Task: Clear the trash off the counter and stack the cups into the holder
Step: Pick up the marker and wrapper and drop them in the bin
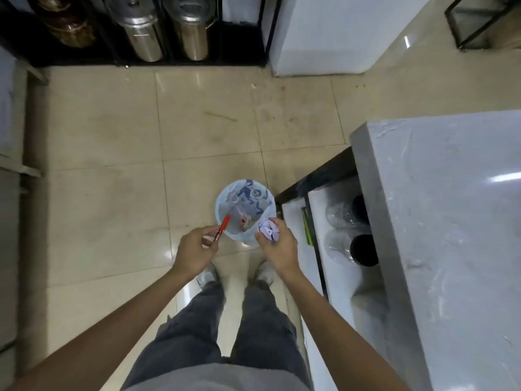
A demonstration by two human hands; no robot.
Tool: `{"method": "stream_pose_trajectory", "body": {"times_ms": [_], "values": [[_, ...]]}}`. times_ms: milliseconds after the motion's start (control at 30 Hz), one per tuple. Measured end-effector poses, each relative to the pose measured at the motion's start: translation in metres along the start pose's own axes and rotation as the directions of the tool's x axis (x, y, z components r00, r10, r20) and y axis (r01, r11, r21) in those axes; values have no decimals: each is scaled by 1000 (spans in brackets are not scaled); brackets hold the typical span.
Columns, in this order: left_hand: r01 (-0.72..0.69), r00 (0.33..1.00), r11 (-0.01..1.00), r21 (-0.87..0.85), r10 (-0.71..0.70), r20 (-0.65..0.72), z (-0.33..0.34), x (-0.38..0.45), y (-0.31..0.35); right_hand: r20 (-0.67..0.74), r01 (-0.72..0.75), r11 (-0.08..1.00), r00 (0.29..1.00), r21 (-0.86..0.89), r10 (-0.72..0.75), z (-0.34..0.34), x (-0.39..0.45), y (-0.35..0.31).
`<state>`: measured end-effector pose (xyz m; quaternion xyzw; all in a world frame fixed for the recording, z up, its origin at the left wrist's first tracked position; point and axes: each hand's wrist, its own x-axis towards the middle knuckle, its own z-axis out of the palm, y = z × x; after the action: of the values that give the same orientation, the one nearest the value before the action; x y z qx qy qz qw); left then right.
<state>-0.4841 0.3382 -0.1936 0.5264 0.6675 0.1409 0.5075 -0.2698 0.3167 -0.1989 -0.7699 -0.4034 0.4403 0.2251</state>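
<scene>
A small bin lined with a pale blue bag (244,203) stands on the floor in front of my feet, with some scraps inside. My left hand (196,248) pinches a red marker (222,227) whose tip hangs over the bin's near left rim. My right hand (277,245) holds a crumpled pale purple paper ball (268,230) at the bin's near right rim. The grey counter (451,221) lies to my right. No cups on its top are in view.
Below the counter, a lower white shelf (332,277) carries clear plastic containers with dark openings (362,249) and a green strip. Steel canisters (143,32) stand in a black rack at the far wall, beside a white appliance (324,38). Beige floor tiles spread between.
</scene>
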Motion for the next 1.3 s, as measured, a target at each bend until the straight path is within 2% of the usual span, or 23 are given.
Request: {"method": "stream_pose_trajectory", "body": {"times_ms": [233,367,467,700,933,1133,1300], "values": [[115,993,993,21,-114,-39,39,61,-42,101,-23,992,994,-122,35,33,71,35],[202,977,979,23,-200,-71,63,96,-64,177,30,974,984,-225,11,51,117,55],[256,965,967,24,-253,-68,82,122,-77,213,79,969,977,-235,-28,62,147,69],[302,951,953,20,-300,-79,120,184,-116,293,128,938,956,-321,-30,94,211,131],[251,968,964,89,-251,-9,159,240,-171,286,76,921,957,-381,39,131,263,193],[194,978,972,132,-203,56,187,274,-209,268,111,904,963,-413,4,164,296,229],[95,993,984,151,-104,53,206,301,-228,266,163,899,962,-406,-54,186,321,254]]}}
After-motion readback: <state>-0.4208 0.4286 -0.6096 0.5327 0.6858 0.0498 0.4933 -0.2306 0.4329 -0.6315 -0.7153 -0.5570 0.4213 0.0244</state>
